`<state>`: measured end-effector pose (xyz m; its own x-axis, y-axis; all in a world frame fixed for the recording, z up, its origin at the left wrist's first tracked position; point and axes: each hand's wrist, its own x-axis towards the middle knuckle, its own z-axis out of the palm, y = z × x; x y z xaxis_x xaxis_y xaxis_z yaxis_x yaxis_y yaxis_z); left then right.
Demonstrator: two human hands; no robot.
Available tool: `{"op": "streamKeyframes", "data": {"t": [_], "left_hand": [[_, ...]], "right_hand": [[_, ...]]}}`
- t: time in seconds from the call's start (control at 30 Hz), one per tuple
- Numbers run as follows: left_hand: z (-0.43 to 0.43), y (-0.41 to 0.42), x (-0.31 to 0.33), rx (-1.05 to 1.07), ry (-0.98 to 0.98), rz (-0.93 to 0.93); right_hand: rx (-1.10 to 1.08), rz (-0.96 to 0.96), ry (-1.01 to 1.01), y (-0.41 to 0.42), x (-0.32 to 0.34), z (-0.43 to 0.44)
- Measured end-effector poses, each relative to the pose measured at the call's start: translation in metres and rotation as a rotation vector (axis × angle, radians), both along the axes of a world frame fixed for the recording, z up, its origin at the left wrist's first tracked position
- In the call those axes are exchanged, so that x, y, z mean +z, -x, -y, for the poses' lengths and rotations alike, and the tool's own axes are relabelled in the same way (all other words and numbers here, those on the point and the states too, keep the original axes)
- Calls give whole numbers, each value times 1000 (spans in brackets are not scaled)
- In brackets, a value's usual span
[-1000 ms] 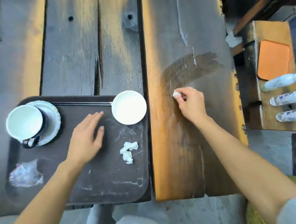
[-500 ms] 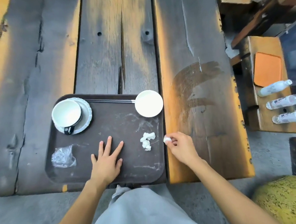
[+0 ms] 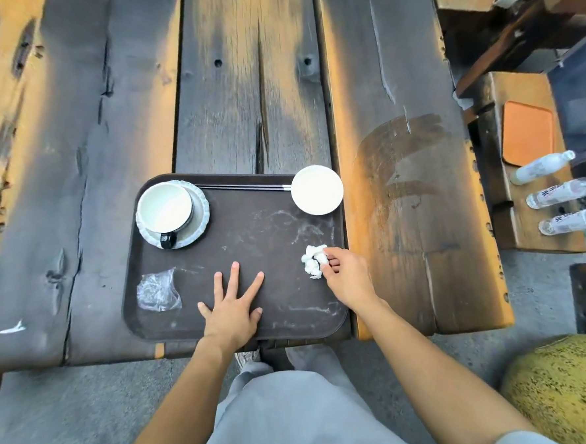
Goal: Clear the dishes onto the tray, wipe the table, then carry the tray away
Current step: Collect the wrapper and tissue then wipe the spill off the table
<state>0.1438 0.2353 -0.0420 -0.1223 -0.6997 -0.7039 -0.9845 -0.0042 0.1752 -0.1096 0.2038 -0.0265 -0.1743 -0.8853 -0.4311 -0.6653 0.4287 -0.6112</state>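
Wiping done; used tissue goes onto the tray.

The left hand lies flat on the tray, fingers released and spread. The right hand, wiping the desk a second ago, now sits over the tray, fingers pinched at the tissue wads. Beyond: cup on saucer, chopsticks, white bowl. The damp streak suggests carrying away is next.
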Motion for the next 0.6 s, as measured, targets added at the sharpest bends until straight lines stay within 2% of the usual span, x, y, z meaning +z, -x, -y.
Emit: {"op": "streamKeyframes", "data": {"t": [0.17, 0.3, 0.47, 0.53, 0.6], "left_hand": [[6, -3, 5, -5, -44, -45], [7, -22, 15, 111, -4, -218], [2, -58, 35, 351, 323, -443], [1, -72, 42, 496, 412, -480], [4, -91, 45, 655, 506, -484]], "right_hand": [[-55, 4, -5, 7, 4, -5], [-36, -62, 26, 14, 8, -9], [69, -246, 1, 14, 6, -23], [83, -232, -20, 10, 5, -30], [-3, -169, -6, 8, 6, -33]]}}
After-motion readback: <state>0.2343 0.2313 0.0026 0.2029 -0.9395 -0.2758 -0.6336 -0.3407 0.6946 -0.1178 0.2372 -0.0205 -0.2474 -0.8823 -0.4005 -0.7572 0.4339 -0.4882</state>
